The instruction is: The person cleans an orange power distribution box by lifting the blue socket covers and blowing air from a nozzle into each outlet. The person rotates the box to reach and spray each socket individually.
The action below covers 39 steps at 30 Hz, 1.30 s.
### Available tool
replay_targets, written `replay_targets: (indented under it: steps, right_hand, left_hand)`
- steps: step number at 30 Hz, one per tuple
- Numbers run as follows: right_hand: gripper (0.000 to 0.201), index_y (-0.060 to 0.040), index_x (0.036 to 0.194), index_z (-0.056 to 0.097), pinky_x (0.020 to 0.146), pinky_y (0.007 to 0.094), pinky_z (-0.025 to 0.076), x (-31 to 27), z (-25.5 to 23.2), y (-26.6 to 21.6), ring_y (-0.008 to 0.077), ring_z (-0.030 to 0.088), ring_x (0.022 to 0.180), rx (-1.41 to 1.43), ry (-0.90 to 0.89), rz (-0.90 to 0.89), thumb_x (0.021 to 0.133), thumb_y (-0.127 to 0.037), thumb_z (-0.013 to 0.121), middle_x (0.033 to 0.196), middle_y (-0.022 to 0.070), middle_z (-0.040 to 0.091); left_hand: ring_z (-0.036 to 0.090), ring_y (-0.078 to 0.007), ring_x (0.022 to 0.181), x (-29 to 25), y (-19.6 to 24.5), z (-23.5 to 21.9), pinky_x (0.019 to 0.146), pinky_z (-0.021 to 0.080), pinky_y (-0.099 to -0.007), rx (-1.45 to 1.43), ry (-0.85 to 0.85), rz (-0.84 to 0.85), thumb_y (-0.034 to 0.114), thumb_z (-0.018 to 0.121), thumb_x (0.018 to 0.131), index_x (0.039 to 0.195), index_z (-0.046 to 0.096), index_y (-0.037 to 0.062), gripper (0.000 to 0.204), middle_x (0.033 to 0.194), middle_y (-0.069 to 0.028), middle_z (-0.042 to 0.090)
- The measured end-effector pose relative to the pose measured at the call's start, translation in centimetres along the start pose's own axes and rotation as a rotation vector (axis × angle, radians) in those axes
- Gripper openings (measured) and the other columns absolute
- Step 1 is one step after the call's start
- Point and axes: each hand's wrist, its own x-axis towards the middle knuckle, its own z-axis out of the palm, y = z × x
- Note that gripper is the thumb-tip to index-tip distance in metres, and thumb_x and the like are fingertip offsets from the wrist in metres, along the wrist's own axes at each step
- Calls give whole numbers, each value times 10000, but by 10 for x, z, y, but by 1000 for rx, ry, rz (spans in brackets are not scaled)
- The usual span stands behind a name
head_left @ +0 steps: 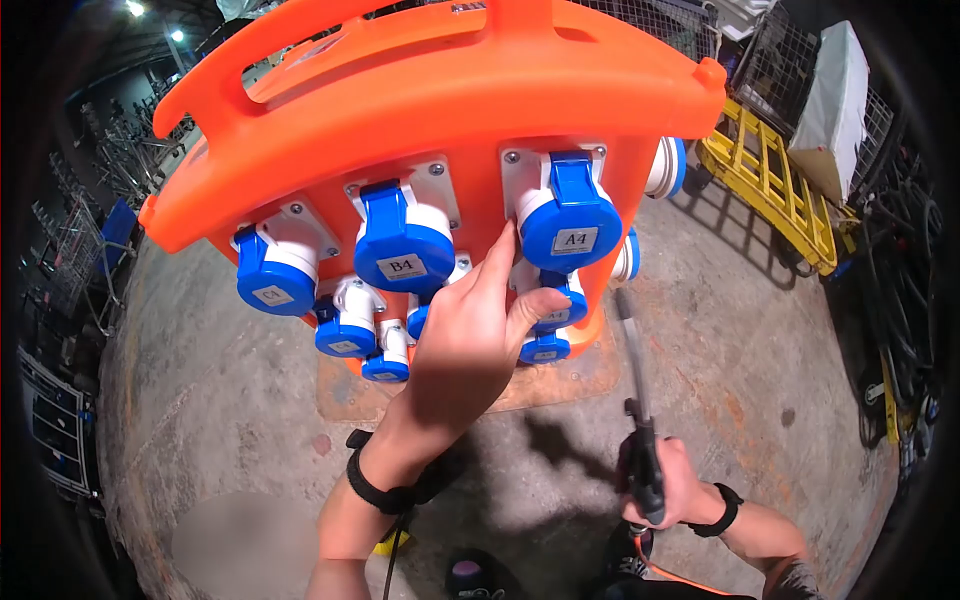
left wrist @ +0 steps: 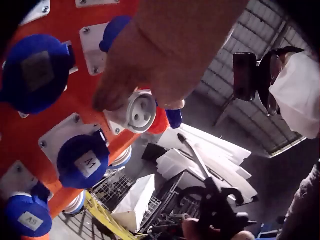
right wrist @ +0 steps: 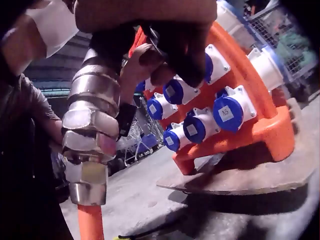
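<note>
A big orange distribution box (head_left: 430, 105) carries rows of white sockets with blue caps labelled by letter and number. My left hand (head_left: 462, 340) reaches among them, its index fingertip at the base of the upper A4 cap (head_left: 570, 232) and its thumb on the smaller A4 cap (head_left: 555, 314) below. In the left wrist view, an uncovered three-hole socket (left wrist: 141, 113) sits between the fingers and thumb. My right hand (head_left: 678, 482) grips the black handle of an air blow gun (head_left: 645, 465), its long thin nozzle pointing up towards the box. Metal fittings (right wrist: 90, 135) join it to an orange hose (right wrist: 90, 222).
The box stands on a wooden board (head_left: 360, 395) on a concrete floor. To the right is a yellow metal frame (head_left: 770, 185) with a white block (head_left: 835, 110) leaning near it. Further sockets (head_left: 667, 167) jut from the box's right side. Racks (head_left: 60, 420) line the left.
</note>
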Motion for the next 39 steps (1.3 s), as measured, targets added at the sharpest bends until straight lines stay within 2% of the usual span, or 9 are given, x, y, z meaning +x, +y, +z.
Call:
replay_targets:
  steps: [11, 15, 17, 25, 27, 29, 32, 37, 39]
  right_hand:
    - [486, -9, 1042, 487, 567, 380, 493, -4, 7, 3, 322, 612, 565, 13, -138, 294, 649, -173, 721, 634, 89, 567]
    - [455, -21, 1115, 472, 665, 363, 482, -9, 22, 0, 231, 569, 660, 176, -187, 476, 703, -75, 656, 732, 61, 564]
    - [449, -14, 1126, 485, 654, 329, 460, -18, 32, 9, 168, 513, 655, 308, -100, 445, 709, -52, 646, 720, 13, 511]
    - [421, -20, 1066, 521, 567, 258, 430, -19, 43, -16, 100, 463, 582, 254, -47, 408, 671, -42, 664, 655, -16, 477]
    - [405, -12, 1042, 521, 579, 260, 447, -15, 45, -18, 101, 487, 585, 240, 9, 372, 670, -58, 673, 664, 6, 520]
    - [410, 1, 1037, 524, 584, 278, 472, 2, 40, -27, 123, 533, 586, 208, -23, 349, 667, -70, 686, 681, 35, 566]
    - [443, -10, 1043, 514, 606, 317, 517, 20, 40, -45, 169, 622, 613, 111, -93, 333, 657, -71, 723, 712, 53, 607]
    - [506, -18, 1070, 499, 590, 307, 516, 9, 54, -51, 150, 616, 606, 82, -75, 311, 665, -101, 790, 702, 32, 605]
    - [524, -23, 1093, 496, 611, 290, 507, -3, 62, -48, 134, 607, 649, 141, -70, 257, 676, -118, 798, 753, 33, 610]
  left_hand:
    - [684, -300, 904, -55, -39, 56, 780, 555, -353, 192, -22, -213, 79, 713, 838, 1216, 496, -41, 452, 978, -181, 657]
    - [672, -257, 1055, -60, -57, 72, 889, 548, -329, -109, -110, -355, 60, 658, 881, 1250, 490, -43, 419, 1114, -213, 662]
    - [666, -381, 849, -59, -65, 76, 768, 532, -418, -423, 38, -316, 119, 676, 830, 1143, 528, -51, 386, 909, -216, 671]
    - [681, -306, 883, -86, -61, 69, 768, 519, -386, -425, -20, -391, 233, 706, 861, 1115, 563, -6, 376, 957, -190, 669]
    - [667, -245, 907, -108, -38, 51, 802, 511, -379, -583, -116, -508, 292, 685, 898, 1132, 556, 7, 391, 987, -162, 653]
    - [643, -181, 945, -119, -19, 34, 823, 508, -343, -665, -608, -505, 277, 587, 976, 1126, 547, 32, 290, 1007, -123, 636]
    - [578, -174, 1145, -104, 5, 30, 953, 482, -307, -1373, -415, -910, 136, 386, 1058, 1341, 418, -13, 322, 1142, -121, 606]
    - [598, -158, 1034, -126, 13, 53, 900, 483, -271, -1439, -261, -683, 130, 324, 1072, 1185, 489, 28, 225, 1042, -70, 595]
    - [662, -308, 921, -141, 15, 59, 795, 503, -351, -965, -201, -565, 131, 427, 1043, 1081, 489, -3, 153, 941, -179, 619]
